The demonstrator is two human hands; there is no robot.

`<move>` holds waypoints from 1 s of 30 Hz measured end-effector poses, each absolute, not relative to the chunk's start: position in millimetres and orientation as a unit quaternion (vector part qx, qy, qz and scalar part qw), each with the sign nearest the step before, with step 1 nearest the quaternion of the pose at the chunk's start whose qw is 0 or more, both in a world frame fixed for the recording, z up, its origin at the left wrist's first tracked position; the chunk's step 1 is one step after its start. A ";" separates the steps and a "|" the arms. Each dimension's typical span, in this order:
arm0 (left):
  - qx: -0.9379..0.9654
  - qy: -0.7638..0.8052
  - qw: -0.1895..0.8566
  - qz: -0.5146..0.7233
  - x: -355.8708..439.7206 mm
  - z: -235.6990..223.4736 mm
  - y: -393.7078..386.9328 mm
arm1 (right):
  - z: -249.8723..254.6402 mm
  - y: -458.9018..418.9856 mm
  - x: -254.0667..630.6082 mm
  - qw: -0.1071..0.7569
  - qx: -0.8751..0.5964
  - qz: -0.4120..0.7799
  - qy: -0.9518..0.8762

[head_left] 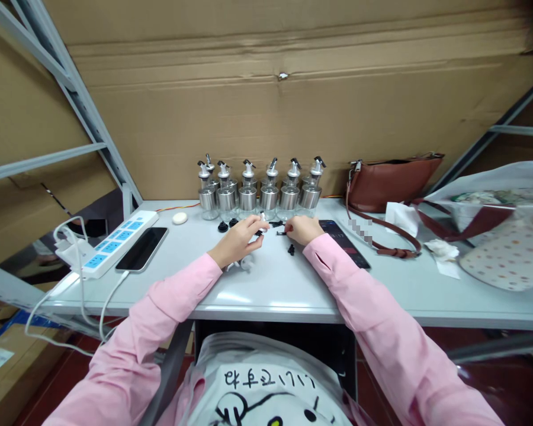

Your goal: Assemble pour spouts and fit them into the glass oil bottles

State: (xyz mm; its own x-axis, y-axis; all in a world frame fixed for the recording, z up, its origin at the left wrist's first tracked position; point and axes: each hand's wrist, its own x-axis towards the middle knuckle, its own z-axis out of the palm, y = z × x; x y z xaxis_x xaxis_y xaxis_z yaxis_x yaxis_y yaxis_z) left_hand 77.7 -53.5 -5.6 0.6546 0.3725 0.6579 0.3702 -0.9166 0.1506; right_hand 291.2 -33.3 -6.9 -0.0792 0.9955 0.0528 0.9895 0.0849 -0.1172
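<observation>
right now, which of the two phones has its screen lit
The phone beside the right sleeve: its screen shows text, while the other phone, beside the power strip, is dark.

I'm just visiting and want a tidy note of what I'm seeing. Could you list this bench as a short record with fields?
left hand: holds a small white piece
right hand: fingers at a small black part; grip unclear
bottles: six in the front row, more behind, spouts on top
loose pieces: black pieces between the hands; white pieces by the left wrist
left side: power strip, phone with cable
right side: dark-screened device, brown bag
</observation>
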 end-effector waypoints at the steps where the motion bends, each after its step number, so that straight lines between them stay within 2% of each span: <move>1: 0.909 0.203 0.001 0.363 77.7 -5.4 -53.6 | -6.2 -33.6 290.9 0.060 -0.675 0.030 -0.735; 4: 0.908 0.204 0.002 0.365 77.4 -4.7 -54.0 | -3.8 -34.3 289.6 0.074 -0.661 0.060 -0.745; 8: 0.907 0.209 -0.004 0.367 77.2 -4.3 -54.4 | -2.7 -33.1 287.5 0.192 -0.605 0.150 -0.758; 10: 0.907 0.207 -0.010 0.366 77.3 -4.7 -54.1 | -3.7 -32.2 286.6 0.217 -0.590 0.144 -0.764; 16: 0.914 0.217 -0.019 0.342 77.2 -6.0 -53.1 | -6.5 -34.4 281.0 0.143 -0.517 0.124 -0.835; 25: 0.915 0.215 -0.011 0.342 77.3 -3.8 -55.2 | -6.8 -37.7 277.2 0.113 -0.474 0.148 -0.860; 28: 0.914 0.218 -0.014 0.342 77.2 -3.7 -55.2 | -8.0 -38.3 275.4 0.127 -0.484 0.143 -0.854; 30: 0.912 0.221 -0.021 0.346 77.2 -3.7 -55.1 | -7.5 -38.1 275.2 0.179 -0.494 0.171 -0.833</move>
State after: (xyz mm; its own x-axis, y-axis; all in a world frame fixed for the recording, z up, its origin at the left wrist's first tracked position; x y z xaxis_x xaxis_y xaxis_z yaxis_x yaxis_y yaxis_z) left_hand 77.2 -55.1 -3.7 0.6632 0.3887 0.6396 0.4184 -0.9011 0.1138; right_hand 275.2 -38.1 -7.5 -0.4476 0.8849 0.1291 0.7627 0.4531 -0.4615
